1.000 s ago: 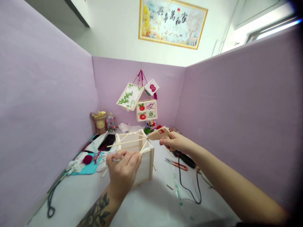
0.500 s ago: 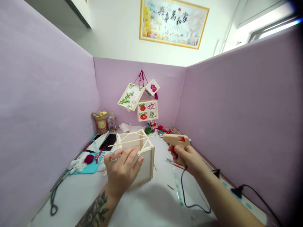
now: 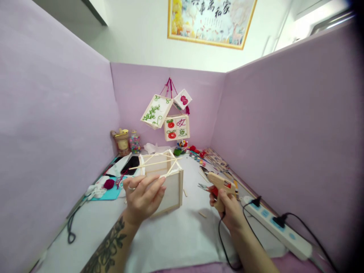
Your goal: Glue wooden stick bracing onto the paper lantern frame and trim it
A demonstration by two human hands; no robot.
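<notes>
A box-shaped frame (image 3: 167, 195) of thin wooden sticks with pale panels stands on the table, its top open. Across that top lie crossed wooden sticks (image 3: 156, 163) in a pointed shape. My left hand (image 3: 145, 195) is at the near side, fingers bent together, with the fingertips at the near end of the sticks; the thumb's grip is partly hidden. To the right, my right hand (image 3: 227, 206) is wrapped round the handle of a beige hot glue gun (image 3: 222, 184), its nozzle pointing up and left, away from the frame. Pliers (image 3: 203, 187) lie just behind it.
A white power strip (image 3: 280, 227) with plugs and cords lies at the right. Yarn (image 3: 109, 184), a blue sheet (image 3: 113, 194) and a dark phone (image 3: 131, 165) sit at the left. Decorated panels (image 3: 157, 110) hang at the back, with paint pots (image 3: 201, 162) below.
My right hand has lowered the glue gun and drawn it right, away from the frame. My left hand stays by the sticks. The view has tilted slightly down.
</notes>
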